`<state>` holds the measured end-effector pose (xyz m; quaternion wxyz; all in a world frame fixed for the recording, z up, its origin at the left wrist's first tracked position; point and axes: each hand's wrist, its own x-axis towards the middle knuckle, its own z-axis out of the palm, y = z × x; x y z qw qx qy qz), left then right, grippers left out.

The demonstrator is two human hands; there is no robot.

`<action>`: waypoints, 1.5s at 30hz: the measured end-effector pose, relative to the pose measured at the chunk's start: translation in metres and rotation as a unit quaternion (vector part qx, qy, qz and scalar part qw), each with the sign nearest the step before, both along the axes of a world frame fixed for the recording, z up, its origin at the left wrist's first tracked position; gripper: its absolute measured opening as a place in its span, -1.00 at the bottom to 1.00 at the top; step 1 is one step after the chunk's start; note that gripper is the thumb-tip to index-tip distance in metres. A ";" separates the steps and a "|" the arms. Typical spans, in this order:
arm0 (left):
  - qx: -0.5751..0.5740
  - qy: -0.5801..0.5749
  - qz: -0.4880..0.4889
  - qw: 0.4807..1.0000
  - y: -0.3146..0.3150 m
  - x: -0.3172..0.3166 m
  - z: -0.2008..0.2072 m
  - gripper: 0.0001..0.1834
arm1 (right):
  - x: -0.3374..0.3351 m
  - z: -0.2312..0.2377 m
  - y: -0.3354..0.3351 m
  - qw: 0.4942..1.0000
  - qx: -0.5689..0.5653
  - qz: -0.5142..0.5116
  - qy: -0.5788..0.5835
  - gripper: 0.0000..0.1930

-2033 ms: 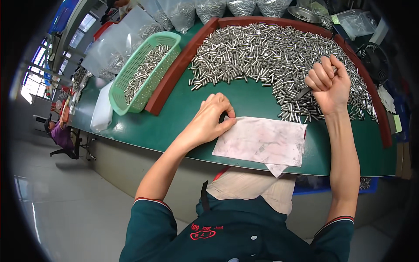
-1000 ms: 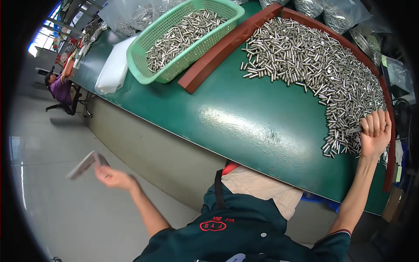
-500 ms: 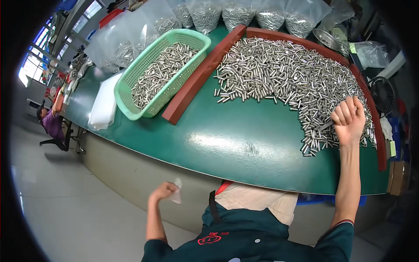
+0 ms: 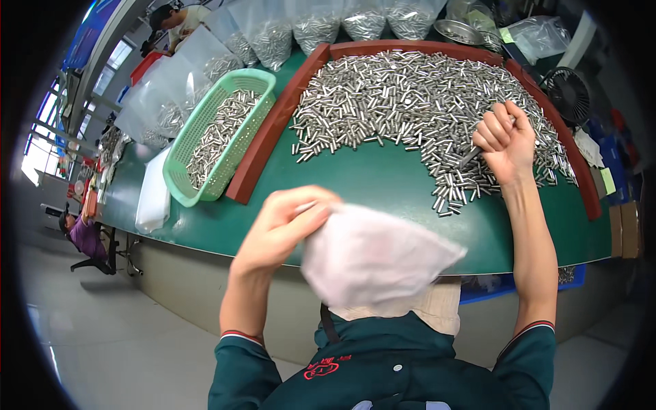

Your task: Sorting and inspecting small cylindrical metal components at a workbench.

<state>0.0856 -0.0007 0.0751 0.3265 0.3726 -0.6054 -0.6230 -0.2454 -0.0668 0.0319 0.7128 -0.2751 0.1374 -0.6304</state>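
Note:
My left hand (image 4: 283, 222) is closed on the upper corner of a white cloth (image 4: 376, 256), which spreads out over the table's front edge and is blurred by motion. Over the right part of a large pile of small metal pins (image 4: 403, 102), my right hand (image 4: 506, 140) is curled into a fist. A slim metal tool (image 4: 470, 157) pokes out of it toward the pins; its kind is hard to make out, perhaps tweezers. The pins lie loose on a green tabletop (image 4: 335, 174).
Dark red rails (image 4: 280, 123) border the pile. To the left stands a green plastic basket (image 4: 179, 171) holding more pins, beside white plastic sheets (image 4: 154, 195). Clear bags of pins (image 4: 270, 41) line the back. A black fan (image 4: 568, 96) is at right. Two other people appear at far left.
My left hand has risen from below the table edge to above it, with the cloth now spread wide. My right hand stays closed over the pins. The view has shifted.

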 end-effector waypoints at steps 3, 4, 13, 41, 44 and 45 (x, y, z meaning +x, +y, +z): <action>-0.067 -0.182 0.037 0.980 -0.017 -0.030 -0.030 -0.80 | -0.001 0.000 -0.002 1.000 -0.014 0.005 -0.010 -0.59; -0.130 -0.289 0.051 0.947 -0.015 -0.030 -0.035 -0.80 | -0.002 0.000 -0.001 1.000 -0.010 0.001 -0.013 -0.59; -0.400 -0.264 0.250 0.841 0.042 -0.005 -0.056 -0.86 | -0.002 0.004 0.002 1.000 -0.004 -0.017 -0.008 -0.61; 0.275 -0.602 -0.223 0.715 0.432 0.236 -0.326 -0.75 | -0.004 -0.012 -0.007 1.000 0.027 -0.010 0.002 -0.62; 0.295 -0.589 -0.302 0.689 0.463 0.232 -0.302 -0.75 | -0.006 -0.008 -0.005 1.000 0.007 0.018 0.001 -0.63; 0.297 -0.584 -0.325 0.682 0.465 0.228 -0.298 -0.75 | -0.007 -0.008 -0.005 1.000 0.019 0.003 0.012 -0.63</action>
